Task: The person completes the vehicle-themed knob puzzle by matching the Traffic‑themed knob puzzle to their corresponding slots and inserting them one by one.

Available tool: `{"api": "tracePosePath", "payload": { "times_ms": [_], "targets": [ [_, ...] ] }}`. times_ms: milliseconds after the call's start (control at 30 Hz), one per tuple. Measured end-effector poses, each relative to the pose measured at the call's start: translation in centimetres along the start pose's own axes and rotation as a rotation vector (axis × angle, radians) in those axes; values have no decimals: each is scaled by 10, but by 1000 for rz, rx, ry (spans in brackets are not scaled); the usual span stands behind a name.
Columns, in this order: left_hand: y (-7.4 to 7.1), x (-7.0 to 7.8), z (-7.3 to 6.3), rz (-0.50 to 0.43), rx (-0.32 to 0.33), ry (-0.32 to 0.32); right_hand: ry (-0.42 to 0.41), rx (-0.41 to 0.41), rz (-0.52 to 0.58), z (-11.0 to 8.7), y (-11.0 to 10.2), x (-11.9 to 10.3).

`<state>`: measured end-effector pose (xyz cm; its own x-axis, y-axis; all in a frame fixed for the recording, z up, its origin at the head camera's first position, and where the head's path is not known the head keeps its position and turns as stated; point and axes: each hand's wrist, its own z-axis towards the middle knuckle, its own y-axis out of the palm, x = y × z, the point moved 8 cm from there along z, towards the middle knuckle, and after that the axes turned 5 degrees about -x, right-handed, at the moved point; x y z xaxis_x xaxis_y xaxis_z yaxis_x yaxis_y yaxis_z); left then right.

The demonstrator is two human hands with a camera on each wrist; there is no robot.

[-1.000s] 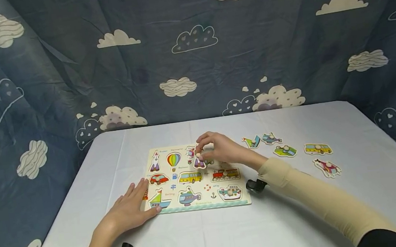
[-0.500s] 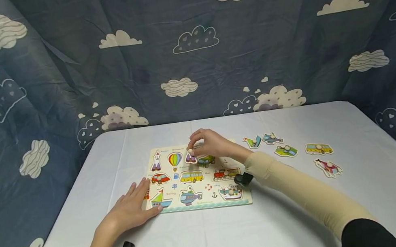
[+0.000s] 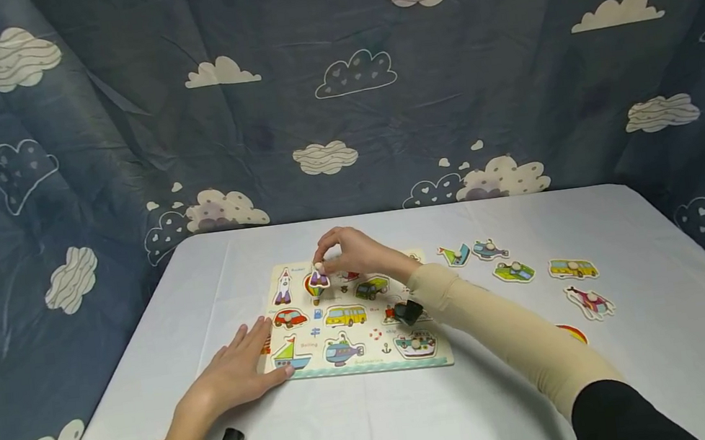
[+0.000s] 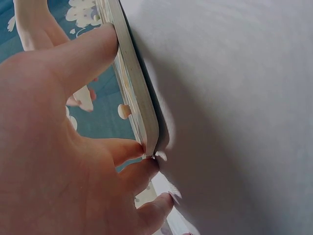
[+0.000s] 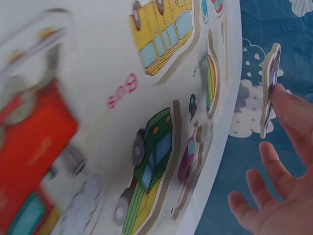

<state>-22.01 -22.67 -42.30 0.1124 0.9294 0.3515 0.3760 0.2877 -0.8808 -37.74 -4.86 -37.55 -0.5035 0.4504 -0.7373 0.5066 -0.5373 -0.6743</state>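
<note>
My right hand (image 3: 356,252) pinches a white-and-purple rocket puzzle piece (image 3: 318,279) by its knob. The piece is above the balloon picture of the puzzle board (image 3: 379,370), just right of the printed rocket (image 3: 282,287). In the right wrist view the rocket piece (image 5: 269,88) appears nearly edge-on, held clear of the board, its printed face mostly hidden. With fingers spread, my left hand (image 3: 229,372) rests against the board's left side, thumb at the front left corner. The left wrist view shows the thumb and fingertips touching the board's edge (image 4: 134,93).
Loose pieces lie right of the board: a sailboat (image 3: 454,255), a blue piece (image 3: 489,249), a green piece (image 3: 514,272), a yellow bus (image 3: 573,268) and a red piece (image 3: 590,302). My right forearm partly covers a striped rounded piece (image 3: 573,333). A ship piece (image 3: 415,345) sits in the board.
My right hand has carried the rocket piece leftward across the board's upper part to over the balloon picture. The striped rounded piece has come into sight beside my forearm. My left hand stays put.
</note>
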Motion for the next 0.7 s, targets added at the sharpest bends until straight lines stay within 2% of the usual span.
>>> {"api": "tracePosePath", "payload": {
  "times_ms": [700],
  "targets": [
    [-1, -6, -1, 24, -3, 20, 82, -29, -1, 49, 36, -10]
  ]
}}
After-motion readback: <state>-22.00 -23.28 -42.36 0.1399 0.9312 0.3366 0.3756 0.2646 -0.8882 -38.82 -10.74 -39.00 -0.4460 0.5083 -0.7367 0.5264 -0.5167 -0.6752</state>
